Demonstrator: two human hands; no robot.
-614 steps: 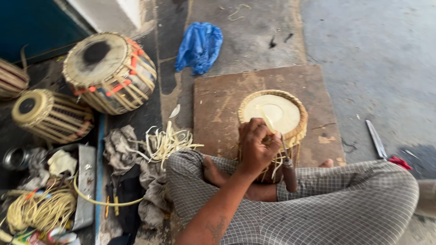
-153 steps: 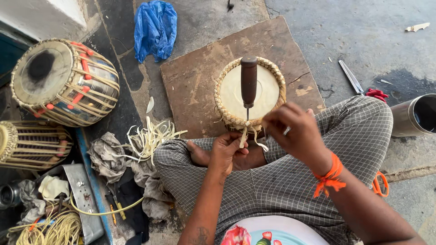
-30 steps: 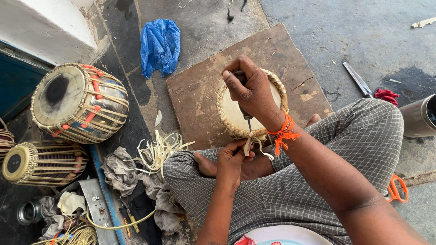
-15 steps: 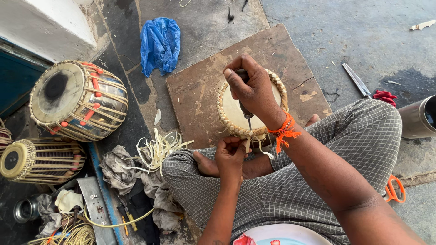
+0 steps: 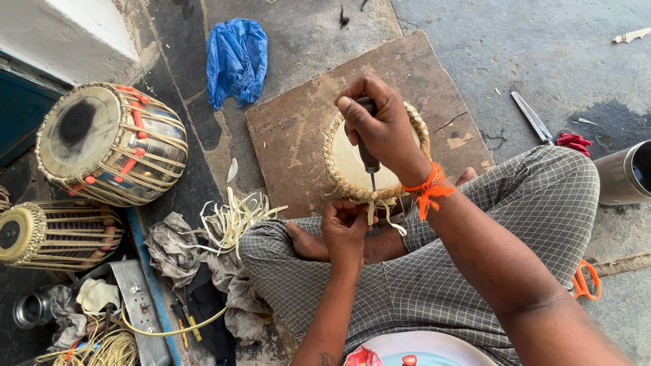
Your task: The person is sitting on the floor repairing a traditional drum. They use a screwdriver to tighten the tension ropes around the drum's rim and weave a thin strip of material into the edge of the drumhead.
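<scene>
**Lacing the braided rim of a small drum head**

Nearest the camera, the person sits cross-legged in grey checked trousers [image 5: 434, 285]. The left hand [image 5: 344, 230] is curled closed just below the near edge of the small round drum with a pale skin head and a braided straw-coloured rim [image 5: 352, 163], pinching the pale thin lacing strips [image 5: 380, 215] that hang from that rim. The right hand [image 5: 380, 125], an orange thread at its wrist, is wrapped in a fist round the dark-handled pointed metal tool [image 5: 369, 163], whose tip stands at the near rim.

The drum rests on a brown worn wooden board [image 5: 291, 135] on the floor, against the person's feet. The braid looks complete all round; the loose ends at the near side suggest the lacing there is unfinished.

To the left lies a heap of cut pale strips [image 5: 234, 217] and grey rags [image 5: 173, 247]. A small metal tin [image 5: 30, 308] sits at the lower left, its contents unclear. At the right edge a steel cup [image 5: 627, 173] lies on its side; its inside is too dark to tell.

Farther left stand two finished strapped drums [image 5: 112, 142], and beyond, a crumpled blue plastic bag [image 5: 237, 57].
</scene>
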